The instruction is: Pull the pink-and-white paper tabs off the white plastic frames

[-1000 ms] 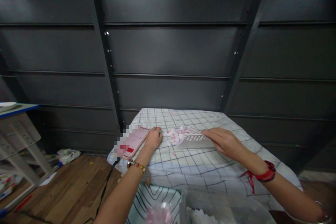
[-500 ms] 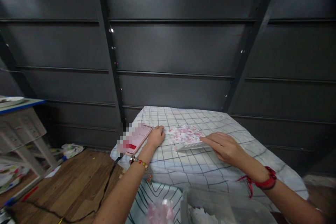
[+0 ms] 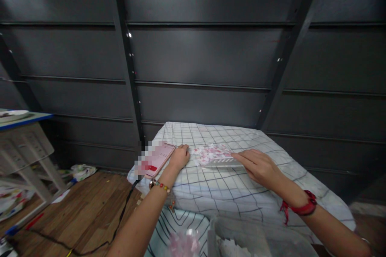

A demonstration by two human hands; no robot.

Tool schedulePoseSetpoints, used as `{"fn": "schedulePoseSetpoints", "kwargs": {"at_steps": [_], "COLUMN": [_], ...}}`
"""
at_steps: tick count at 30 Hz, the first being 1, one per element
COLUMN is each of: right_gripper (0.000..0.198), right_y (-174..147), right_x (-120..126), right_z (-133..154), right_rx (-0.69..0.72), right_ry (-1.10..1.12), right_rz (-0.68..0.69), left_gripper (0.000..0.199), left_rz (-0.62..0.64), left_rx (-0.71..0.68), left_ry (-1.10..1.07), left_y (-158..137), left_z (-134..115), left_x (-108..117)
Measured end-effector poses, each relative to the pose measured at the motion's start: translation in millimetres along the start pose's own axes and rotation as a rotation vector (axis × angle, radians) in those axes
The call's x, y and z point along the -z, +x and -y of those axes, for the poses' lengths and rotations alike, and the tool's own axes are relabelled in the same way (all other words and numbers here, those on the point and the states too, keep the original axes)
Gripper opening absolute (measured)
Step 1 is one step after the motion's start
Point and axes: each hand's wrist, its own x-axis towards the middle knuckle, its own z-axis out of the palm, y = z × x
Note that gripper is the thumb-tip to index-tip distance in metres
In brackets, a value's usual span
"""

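Observation:
A small white tray [image 3: 224, 162] with a slotted side sits on the checkered cloth, and my right hand [image 3: 259, 166] is closed on its right end. Small pink and white pieces [image 3: 212, 151] are heaped in and around it, some spilling onto the cloth at its left. Beside the heap, my left hand [image 3: 180, 156] rests on the cloth, palm down, with nothing visible in its fingers. Just left of that hand lies a pink phone [image 3: 163, 156], its screen partly blurred out.
The checkered cloth [image 3: 241, 192] covers a raised surface against a dark panelled wall [image 3: 202, 56]. Nearest me are a translucent bin [image 3: 265, 233] with white pieces inside and a clear bag of pink pieces [image 3: 183, 244]. A black cable [image 3: 122, 213] runs from the phone; a table [image 3: 36, 118] stands left.
The white tray has tipped, so more of its slotted side faces me. My right hand has shifted very slightly with it; my left hand stays put.

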Motion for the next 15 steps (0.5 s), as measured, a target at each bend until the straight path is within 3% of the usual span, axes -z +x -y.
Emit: {"fn": "schedulePoseSetpoints", "kwargs": {"at_steps": [7, 15], "right_gripper": [0.038, 0.035], "right_y": [-5.2, -2.5], "right_x": [-2.1, 1.7], "right_z": [-0.2, 8.6], "right_rx": [-0.017, 0.039], "right_ry": [-0.002, 0.031], "right_rz": [0.043, -0.007], "left_gripper": [0.031, 0.029], "left_rz": [0.003, 0.005], "left_rx": [0.006, -0.003], "left_ry": [0.004, -0.009], "left_y": [0.4, 0.4], "left_z": [-0.2, 2.4], "left_x": [-0.6, -2.6]}}
